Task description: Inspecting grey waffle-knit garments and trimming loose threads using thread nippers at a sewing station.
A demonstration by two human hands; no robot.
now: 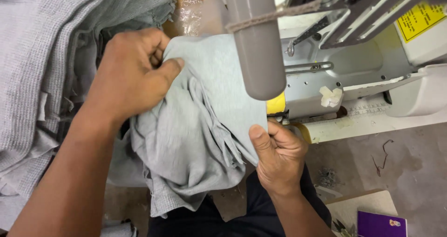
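left hand [132, 74] and right hand [274, 155] both pinch the grey cloth [200, 125] (crumpled) beside the sewing machine [344, 69].

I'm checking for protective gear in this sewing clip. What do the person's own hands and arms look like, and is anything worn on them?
Both are bare: the left hand and right hand have no gloves, rings or watch in view. Both forearms are uncovered as far as the picture shows, with no sleeves or wristbands. The fingernails are short and plain.
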